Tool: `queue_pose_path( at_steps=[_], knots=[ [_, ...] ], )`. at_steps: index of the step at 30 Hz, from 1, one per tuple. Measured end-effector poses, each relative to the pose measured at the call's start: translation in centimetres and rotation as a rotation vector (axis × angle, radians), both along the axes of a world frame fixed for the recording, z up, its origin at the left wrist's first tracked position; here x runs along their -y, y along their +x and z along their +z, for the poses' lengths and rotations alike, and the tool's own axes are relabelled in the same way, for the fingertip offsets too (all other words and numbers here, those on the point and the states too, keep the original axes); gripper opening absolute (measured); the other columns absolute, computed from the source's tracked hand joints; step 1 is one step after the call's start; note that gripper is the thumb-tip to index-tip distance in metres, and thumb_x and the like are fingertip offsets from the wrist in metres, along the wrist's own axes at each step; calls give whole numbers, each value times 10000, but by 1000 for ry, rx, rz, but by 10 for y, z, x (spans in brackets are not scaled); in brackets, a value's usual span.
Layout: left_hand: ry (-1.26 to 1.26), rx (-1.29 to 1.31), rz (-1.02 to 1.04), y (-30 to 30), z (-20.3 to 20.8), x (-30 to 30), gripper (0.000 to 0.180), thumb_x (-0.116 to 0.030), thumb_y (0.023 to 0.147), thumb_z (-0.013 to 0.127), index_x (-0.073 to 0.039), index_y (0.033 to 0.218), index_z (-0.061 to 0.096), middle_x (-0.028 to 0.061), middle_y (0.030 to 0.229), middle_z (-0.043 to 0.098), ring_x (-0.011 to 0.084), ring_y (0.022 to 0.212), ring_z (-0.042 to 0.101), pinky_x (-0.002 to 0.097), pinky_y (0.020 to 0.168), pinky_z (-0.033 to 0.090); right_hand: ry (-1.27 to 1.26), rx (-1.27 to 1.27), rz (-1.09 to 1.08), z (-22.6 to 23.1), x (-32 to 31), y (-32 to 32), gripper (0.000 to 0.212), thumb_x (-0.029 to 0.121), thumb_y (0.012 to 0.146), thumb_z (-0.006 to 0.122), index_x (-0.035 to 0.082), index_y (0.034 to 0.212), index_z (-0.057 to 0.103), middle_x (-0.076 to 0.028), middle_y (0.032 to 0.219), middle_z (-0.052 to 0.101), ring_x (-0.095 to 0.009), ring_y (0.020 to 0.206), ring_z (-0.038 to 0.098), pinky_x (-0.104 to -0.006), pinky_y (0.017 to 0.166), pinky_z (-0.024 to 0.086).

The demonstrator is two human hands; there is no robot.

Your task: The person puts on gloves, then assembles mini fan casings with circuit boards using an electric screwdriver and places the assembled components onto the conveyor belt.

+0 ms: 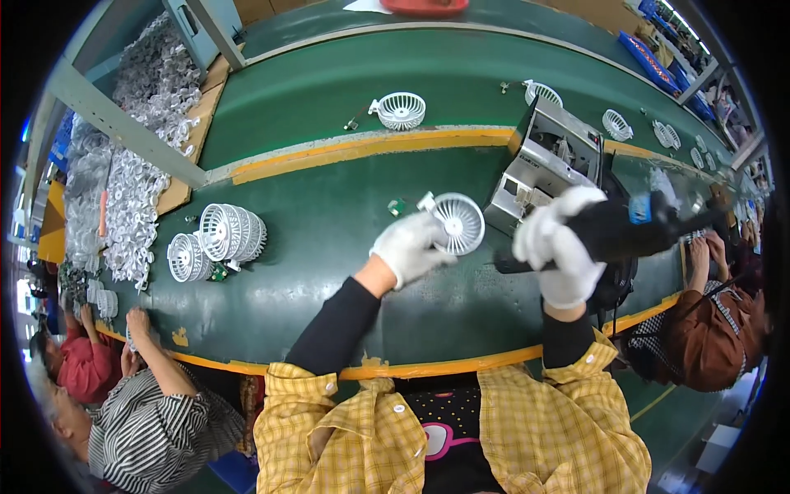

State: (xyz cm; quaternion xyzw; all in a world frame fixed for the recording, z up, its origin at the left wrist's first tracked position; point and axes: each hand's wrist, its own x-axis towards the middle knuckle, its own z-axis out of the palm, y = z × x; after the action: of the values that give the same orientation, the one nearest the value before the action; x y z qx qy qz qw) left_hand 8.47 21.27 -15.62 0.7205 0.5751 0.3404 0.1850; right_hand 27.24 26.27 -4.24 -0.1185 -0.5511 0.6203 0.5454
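My left hand [409, 249], in a white glove, is closed on the rim of a round white fan housing [462, 224] with slatted sides, close to the table top. A small green circuit board [397, 207] lies beside the housing. In my right hand [564, 255], also gloved in white, is a black power screwdriver [617, 230] with a blue band. The tool lies nearly level and is smeared by motion; its narrow end points left, to the right of the housing. Behind that hand stands a grey metal box-shaped device [547, 160] with an open top.
Stacked white fan housings [234, 235] stand at the left. Single housings [401, 110] sit on the green belt [313, 90] beyond a yellow-edged strip. White parts [136, 173] are heaped at the far left. Co-workers [156, 403] sit on both sides.
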Motion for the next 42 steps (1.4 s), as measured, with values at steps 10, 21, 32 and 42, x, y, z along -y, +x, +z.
queue_pose_path(
  at_steps=[10,21,32,42],
  knots=[
    [113,-126,330,-55,17,-93,582,-196,724,697,-66,1250,485,219,1415,309,373,1272,367,380,1048,336,35,55,-102,-3,17,19,224,-28,761,426,37,973,395,-6,513,354,-126,369,334,-261,392,347],
    [178,-278,1147,-165,68,146,628,-171,644,748,-17,1211,528,167,1374,394,304,1241,410,376,1037,336,-66,-27,16,-25,-5,-14,252,-30,795,467,49,1026,405,-12,535,356,-132,421,377,-287,441,363],
    [40,-65,844,-182,30,124,580,-205,598,792,39,1096,621,180,1358,413,301,1223,435,352,1023,365,-102,31,11,-59,-23,-88,244,-77,786,532,15,1001,464,-53,623,493,-160,459,494,-320,484,456],
    [130,-292,201,-32,66,37,594,-398,475,833,-153,993,676,180,1230,525,350,1054,533,431,913,430,426,-62,-539,61,-56,-17,151,-62,840,479,-43,990,479,-65,601,483,-141,483,460,-292,513,444]
  ],
)
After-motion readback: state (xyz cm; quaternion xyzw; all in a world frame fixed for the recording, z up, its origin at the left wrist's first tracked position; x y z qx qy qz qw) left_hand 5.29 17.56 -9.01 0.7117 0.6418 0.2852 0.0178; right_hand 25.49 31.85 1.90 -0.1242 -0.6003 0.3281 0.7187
